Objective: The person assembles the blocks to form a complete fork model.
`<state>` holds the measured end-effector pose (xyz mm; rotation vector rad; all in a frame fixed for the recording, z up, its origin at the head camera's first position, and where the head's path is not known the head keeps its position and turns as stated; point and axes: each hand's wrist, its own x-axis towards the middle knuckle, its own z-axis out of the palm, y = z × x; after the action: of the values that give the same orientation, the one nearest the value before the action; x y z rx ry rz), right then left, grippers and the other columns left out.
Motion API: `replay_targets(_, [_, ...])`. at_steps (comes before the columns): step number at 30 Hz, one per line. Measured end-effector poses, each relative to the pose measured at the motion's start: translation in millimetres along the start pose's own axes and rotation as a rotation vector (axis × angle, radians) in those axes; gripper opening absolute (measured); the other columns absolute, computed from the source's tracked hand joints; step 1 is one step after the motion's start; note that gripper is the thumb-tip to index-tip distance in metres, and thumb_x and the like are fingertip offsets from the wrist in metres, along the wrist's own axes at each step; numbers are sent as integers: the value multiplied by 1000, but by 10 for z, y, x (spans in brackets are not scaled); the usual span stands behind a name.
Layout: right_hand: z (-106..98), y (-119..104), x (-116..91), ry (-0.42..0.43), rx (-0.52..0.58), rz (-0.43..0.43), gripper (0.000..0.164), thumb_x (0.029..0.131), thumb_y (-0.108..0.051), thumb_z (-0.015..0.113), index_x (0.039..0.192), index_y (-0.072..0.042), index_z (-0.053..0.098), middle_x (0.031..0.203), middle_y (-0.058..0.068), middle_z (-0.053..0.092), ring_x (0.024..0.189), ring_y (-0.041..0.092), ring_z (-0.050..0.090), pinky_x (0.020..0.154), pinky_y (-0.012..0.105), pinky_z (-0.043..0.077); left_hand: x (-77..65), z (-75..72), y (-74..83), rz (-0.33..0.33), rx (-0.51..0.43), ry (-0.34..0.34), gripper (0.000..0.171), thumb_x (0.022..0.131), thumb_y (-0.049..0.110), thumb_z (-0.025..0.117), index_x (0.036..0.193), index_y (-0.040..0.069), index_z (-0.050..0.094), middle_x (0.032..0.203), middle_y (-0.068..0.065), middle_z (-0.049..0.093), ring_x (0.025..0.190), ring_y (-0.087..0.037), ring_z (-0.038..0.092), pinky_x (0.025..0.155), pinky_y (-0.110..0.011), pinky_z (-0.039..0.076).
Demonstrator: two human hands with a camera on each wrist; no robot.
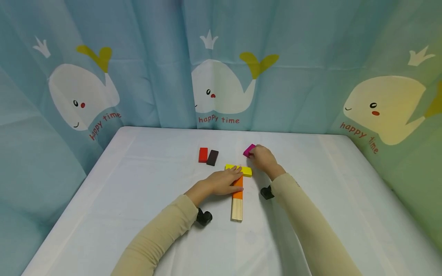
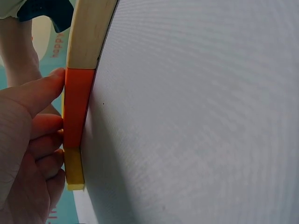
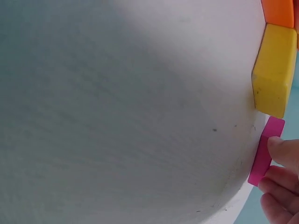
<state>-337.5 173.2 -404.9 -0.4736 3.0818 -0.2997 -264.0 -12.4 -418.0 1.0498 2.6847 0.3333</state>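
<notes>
Soft, even light from out of frame fills the head view; the curtain (image 1: 155, 38) turns greenish at right. A faint shadow lies left of the right sleeve (image 1: 310, 226). In the left wrist view, another falls beside the orange block (image 2: 78, 107), and fine ripples band the tabletop (image 2: 201, 116). The right wrist view is dimmer, darkest at left, the tabletop's edge bowed by distortion.

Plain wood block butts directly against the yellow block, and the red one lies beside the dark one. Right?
Not quite: the wood block butts against the orange block, which sits between it and the yellow block, as the left wrist view shows. The red block does lie beside the dark block.
</notes>
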Motion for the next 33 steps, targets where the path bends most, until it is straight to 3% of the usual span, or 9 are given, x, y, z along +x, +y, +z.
replay_targets(18, [11, 2, -53, 5, -14, -30, 18, 87, -7, 61, 101, 2, 68, 91, 14, 60, 80, 27, 56, 83, 39, 48, -3, 12, -8, 14, 0, 14, 63, 93, 46, 46, 142, 9, 34, 149, -5, 23, 136, -17, 17, 107, -32, 21])
replay_targets(33, [18, -11, -128, 37, -16, -59, 13, 86, -8, 64, 93, 2, 69, 82, 11, 58, 73, 25, 54, 77, 37, 49, -5, 14, -5, 12, 5, 14, 63, 93, 47, 46, 143, 9, 34, 149, -4, 23, 136, -16, 17, 107, -32, 22])
